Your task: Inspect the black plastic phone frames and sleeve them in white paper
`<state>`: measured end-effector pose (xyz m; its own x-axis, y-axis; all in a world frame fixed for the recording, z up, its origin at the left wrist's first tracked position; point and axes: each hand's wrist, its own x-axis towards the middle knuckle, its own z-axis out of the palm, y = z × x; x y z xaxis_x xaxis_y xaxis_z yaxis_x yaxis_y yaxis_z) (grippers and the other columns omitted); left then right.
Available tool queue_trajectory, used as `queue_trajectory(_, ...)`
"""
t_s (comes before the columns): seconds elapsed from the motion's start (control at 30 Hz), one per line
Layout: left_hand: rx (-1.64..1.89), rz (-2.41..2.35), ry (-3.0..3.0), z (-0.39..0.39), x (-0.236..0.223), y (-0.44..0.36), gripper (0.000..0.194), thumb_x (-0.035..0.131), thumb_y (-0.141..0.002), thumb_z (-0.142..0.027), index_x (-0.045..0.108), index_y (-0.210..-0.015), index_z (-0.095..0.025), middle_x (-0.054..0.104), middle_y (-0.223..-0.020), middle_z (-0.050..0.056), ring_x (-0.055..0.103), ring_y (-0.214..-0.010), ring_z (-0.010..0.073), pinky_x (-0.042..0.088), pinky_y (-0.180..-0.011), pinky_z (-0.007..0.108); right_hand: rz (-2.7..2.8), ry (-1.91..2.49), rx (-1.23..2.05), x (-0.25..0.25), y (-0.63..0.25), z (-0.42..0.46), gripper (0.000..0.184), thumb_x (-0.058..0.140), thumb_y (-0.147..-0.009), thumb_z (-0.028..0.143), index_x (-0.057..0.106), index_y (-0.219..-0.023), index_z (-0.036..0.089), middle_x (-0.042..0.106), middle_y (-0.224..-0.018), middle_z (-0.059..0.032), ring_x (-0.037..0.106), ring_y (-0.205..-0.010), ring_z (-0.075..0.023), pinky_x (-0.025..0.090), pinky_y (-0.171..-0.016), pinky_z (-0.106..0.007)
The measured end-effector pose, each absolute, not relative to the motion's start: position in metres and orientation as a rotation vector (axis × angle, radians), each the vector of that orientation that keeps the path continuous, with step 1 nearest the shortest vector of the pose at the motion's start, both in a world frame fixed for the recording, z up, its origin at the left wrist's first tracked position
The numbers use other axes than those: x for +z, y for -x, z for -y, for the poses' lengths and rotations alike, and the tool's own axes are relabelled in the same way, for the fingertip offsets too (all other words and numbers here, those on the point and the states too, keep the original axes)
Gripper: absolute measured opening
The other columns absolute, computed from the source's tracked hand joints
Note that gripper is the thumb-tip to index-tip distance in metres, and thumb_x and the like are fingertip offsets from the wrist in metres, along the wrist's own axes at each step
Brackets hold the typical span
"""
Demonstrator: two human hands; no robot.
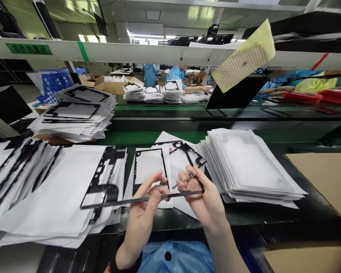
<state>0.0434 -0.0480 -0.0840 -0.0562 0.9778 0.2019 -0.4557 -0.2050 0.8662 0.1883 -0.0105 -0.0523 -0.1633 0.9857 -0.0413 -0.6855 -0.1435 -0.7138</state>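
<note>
A thin black frame-shaped adhesive piece (102, 174) is held up in front of me over the bench. My left hand (147, 206) pinches its lower edge with thumb and fingers closed on it. My right hand (200, 197) grips the right end of the same edge, fingers curled; small tweezers seem to show in its fingertips. Below lie white backing sheets (149, 165) with black outlines.
A tall fanned stack of white sheets (250, 167) sits at right, more stacks with black frames (71, 113) at left. Brown cardboard (326, 178) lies far right. A yellow dotted sheet (247, 57) hangs above. Other workers in blue sit beyond the green conveyor (159, 108).
</note>
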Motion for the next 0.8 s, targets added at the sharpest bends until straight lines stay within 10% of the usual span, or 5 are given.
queue_trajectory(0.17, 1.671, -0.731, -0.845, 0.039, -0.053, -0.027, 0.029, 0.084, -0.073, -0.050, 0.083, -0.078, -0.021, 0.079, -0.071, 0.005, 0.075, -0.064, 0.0130, 0.061, -0.061, 0.014, 0.504, 0.331, 1.860, -0.048, -0.190, 0.036, 0.028, 0.082, -0.081, 0.032, 0.057, -0.077, 0.021, 0.063, -0.079, 0.0006, 0.067, -0.081, -0.0111, 0.059, -0.078, -0.018)
queue_trajectory(0.53, 1.621, -0.649, -1.080, 0.058, -0.033, -0.023, 0.005, 0.085, -0.076, -0.032, 0.083, -0.077, -0.028, 0.080, -0.072, 0.004, 0.076, -0.057, 0.0193, 0.065, -0.059, 0.023, 0.569, 0.165, 1.850, -0.050, -0.197, 0.047, 0.042, 0.071, -0.092, 0.041, 0.043, -0.068, 0.022, 0.017, -0.048, 0.0116, 0.005, -0.048, -0.0101, 0.043, -0.049, -0.007)
queue_trajectory(0.8, 1.762, -0.715, -1.034, 0.062, -0.032, -0.029, 0.010, 0.086, -0.075, -0.037, 0.083, -0.081, -0.029, 0.079, -0.066, 0.002, 0.074, -0.051, 0.0191, 0.063, -0.053, 0.021, 0.414, 0.112, 1.901, -0.065, -0.196, 0.050, 0.038, 0.069, -0.095, 0.035, 0.049, -0.068, 0.019, 0.019, -0.047, 0.0138, 0.003, -0.041, -0.0055, 0.036, -0.041, -0.006)
